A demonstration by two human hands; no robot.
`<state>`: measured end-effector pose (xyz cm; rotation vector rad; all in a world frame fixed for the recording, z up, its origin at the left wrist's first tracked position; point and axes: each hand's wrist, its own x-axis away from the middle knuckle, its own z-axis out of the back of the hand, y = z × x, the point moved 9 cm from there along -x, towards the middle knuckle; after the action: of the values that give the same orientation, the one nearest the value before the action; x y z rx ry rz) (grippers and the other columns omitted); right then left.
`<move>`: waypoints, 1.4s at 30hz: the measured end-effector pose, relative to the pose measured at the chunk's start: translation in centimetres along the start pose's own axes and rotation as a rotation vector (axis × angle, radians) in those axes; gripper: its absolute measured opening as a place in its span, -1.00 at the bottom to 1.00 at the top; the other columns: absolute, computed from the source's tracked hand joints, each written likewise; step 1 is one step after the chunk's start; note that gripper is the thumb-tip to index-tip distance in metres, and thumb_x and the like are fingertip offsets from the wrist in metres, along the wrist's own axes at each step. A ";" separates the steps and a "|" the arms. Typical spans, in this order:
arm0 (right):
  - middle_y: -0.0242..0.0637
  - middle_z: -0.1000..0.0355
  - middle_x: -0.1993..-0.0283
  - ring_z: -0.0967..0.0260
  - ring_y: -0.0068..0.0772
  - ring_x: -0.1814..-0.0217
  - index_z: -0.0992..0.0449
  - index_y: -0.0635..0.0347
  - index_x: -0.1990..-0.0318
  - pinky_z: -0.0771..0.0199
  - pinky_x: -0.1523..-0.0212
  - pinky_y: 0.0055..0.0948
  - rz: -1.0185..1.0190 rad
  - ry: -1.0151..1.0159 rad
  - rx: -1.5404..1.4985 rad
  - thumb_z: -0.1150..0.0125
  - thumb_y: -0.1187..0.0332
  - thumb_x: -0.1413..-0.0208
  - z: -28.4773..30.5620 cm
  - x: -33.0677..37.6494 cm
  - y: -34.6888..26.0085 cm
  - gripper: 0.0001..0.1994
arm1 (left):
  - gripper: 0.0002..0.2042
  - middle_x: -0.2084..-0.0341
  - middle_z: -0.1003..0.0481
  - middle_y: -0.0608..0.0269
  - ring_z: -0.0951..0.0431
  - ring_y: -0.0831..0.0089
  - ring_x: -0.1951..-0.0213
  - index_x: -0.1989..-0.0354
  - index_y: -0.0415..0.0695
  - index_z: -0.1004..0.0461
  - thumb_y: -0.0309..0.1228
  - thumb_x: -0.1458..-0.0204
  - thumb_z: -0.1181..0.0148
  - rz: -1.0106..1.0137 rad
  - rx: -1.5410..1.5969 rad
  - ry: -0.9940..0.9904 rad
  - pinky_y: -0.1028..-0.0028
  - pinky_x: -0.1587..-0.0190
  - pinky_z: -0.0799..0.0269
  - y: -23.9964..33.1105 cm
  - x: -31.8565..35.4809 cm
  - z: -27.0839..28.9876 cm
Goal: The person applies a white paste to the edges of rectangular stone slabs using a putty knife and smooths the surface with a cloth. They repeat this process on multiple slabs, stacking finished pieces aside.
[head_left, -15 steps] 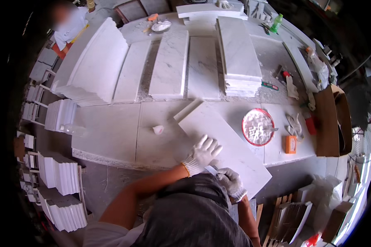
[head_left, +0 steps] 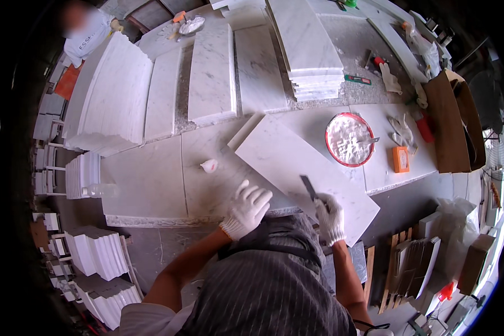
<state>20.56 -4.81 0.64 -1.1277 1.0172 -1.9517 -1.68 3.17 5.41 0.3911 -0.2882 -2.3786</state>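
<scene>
left hand (head_left: 248, 206): fingers spread flat on slab (head_left: 297, 162) | right hand (head_left: 329, 217): fingers clamped on scraper (head_left: 309, 187)

Bare bench top is lying open left of the slanted marble slab (head_left: 302, 168), broken only by a small pinkish lump (head_left: 209, 165); rightward, the red-rimmed bowl (head_left: 349, 139) and orange box (head_left: 400, 159) are crowding the way.

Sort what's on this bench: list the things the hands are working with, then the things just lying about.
In use:
- left hand, gloved, fingers spread over the bench
- right hand, gloved, holding a scraper
- marble slab under the scraper

Lying about:
- red bowl of white paste
- orange box
- spare gloves
- stack of slabs
- small white lump
</scene>
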 end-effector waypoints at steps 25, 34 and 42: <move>-0.07 -0.49 0.15 -0.53 0.05 0.18 -0.53 -0.07 -0.18 -0.55 0.20 -0.11 0.486 -0.038 0.549 -0.01 0.45 -0.20 -4.8 -6.1 -7.1 -0.59 | -0.52 -0.27 -0.33 0.06 -0.45 0.08 -0.14 -0.20 -0.11 -0.43 -0.28 -0.07 -0.25 0.041 0.015 -0.135 0.11 -0.29 -0.24 -0.2 -0.9 -1.3; -0.22 -0.52 0.16 -0.48 -0.33 0.33 -0.45 0.06 -0.27 -0.53 0.27 -0.33 0.408 -0.275 0.322 -0.21 0.49 -0.16 -5.0 3.4 -2.3 -0.52 | -0.74 0.11 -0.59 0.08 -0.59 0.18 0.09 0.02 -0.17 -0.57 -0.47 -0.11 -0.26 0.320 0.385 0.239 0.30 0.01 -0.50 -6.8 0.0 3.3; -0.44 -0.43 0.28 -0.30 -0.70 0.40 -0.38 0.32 -0.27 -0.40 0.39 -0.63 -0.108 -0.230 -0.371 -0.21 0.49 -0.24 -8.4 5.5 -1.0 -0.56 | -0.52 0.23 -0.54 0.24 -0.55 0.54 0.24 -0.03 -0.22 -0.40 -0.04 -0.20 -0.24 0.531 1.369 -0.325 0.56 0.18 -0.53 -1.7 1.3 -1.6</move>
<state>10.56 -6.40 0.87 -1.5997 1.2431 -1.7024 -3.09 3.40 3.13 0.4245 -1.9020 -1.3861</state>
